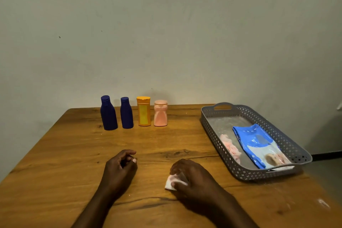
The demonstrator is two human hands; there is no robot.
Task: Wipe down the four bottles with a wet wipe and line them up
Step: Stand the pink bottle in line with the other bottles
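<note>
Right hand (192,177) curled its grip around a folded wet wipe (173,183); left hand (120,164), loosely curled, held nothing. Both rested on the wooden bench (55,163); four bottles (134,113) stood beyond, against a plain wall (166,33).

A wooden table (74,153) with dark grain streaks carries everything. Well beyond the hands, near the far edge, four bottles stand upright in a row, close but apart: a taller blue bottle (108,113), a shorter blue bottle (126,113), an orange bottle (143,111) and a pink bottle (160,113). Beyond the right hand (192,176) and off to its right sits a grey perforated tray (229,163). Both hands rest on the table, the left hand (120,166) loosely curled, the right holding a white wipe (169,183) against the wood.
</note>
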